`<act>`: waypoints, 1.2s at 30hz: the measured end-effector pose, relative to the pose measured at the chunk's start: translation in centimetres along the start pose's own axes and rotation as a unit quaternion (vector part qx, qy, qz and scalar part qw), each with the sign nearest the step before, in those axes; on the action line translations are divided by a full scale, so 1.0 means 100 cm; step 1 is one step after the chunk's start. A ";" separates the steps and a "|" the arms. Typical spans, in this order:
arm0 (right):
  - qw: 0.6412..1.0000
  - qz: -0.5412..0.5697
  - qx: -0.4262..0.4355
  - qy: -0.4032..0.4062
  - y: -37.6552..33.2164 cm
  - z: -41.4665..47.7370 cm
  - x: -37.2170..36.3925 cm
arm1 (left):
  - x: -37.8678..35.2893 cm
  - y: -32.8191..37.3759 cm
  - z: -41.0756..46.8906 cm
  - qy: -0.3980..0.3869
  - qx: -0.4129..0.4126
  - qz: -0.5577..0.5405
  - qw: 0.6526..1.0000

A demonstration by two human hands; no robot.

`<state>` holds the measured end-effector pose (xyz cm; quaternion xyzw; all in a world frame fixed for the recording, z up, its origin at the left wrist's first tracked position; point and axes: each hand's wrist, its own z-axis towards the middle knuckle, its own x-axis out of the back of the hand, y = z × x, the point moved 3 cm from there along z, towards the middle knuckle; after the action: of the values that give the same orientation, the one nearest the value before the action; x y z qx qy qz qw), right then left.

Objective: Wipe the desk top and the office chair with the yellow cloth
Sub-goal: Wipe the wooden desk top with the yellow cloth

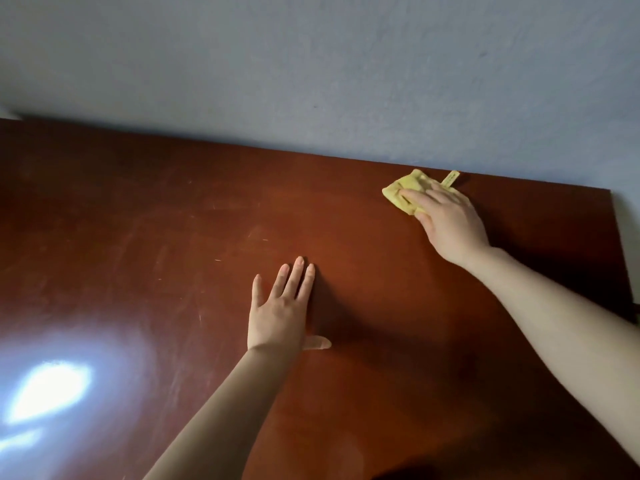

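Head view, looking forward and down. Desk stage of the job is in hand, by my reading. The office chair is not in view, so I take that half as not yet done.

Your right hand (446,223) lies on the yellow cloth (403,192) at the far right of the worktop (138,254), just beside the back edge where it meets the wall (311,64). Its fingers are laid fairly straight over the cloth, pressing it down, not curled round it. Your left hand (280,313) rests flat near the middle of the worktop, fingers straight, thumb out to the side, holding nothing. It looks like a brace for the reach.

Cloth: soft, bunched into a thick wad, with stitched or ribbed lines where it shows past your fingertips. A narrow tag (450,177) sticks out toward the wall.

Worktop: flat, reddish-brown, smooth, semi-gloss. Fine pale scratches (214,259) and dull streaks left of centre, and a bright patch of glare (48,389) at near left.

Wall: pale blue-grey, matt, slightly rough.

Next move, as I judge it: draw the cloth along the back edge toward the left, or back toward you. Use even palm pressure so the wad does not roll out from under your fingers. The streaked left part looks most in need. Your left hand sits on ground to be wiped, so lift it first.
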<state>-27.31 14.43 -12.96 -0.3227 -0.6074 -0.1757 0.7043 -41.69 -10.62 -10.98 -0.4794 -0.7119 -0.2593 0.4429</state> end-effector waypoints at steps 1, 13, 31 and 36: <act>1.000 0.002 -0.011 0.008 -0.001 0.010 -0.001 | 0.000 0.000 0.000 0.001 0.000 0.001 1.000; 0.999 -0.011 -0.024 -0.044 -0.072 0.058 -0.028 | 0.001 -0.002 0.003 -0.008 0.001 0.009 1.000; 0.987 0.152 0.045 -0.018 -0.104 -0.156 -0.026 | 0.016 0.005 0.002 -0.093 0.004 0.073 0.993; 0.988 0.152 -0.007 0.012 -0.075 -0.185 -0.015 | 0.021 0.008 0.005 -0.147 -0.005 0.063 0.987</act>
<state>-18.66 -3.60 -13.64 -0.4139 -0.5413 -0.0743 0.7281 -41.49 -8.99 -9.40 -0.5583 -0.7363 -0.1611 0.3466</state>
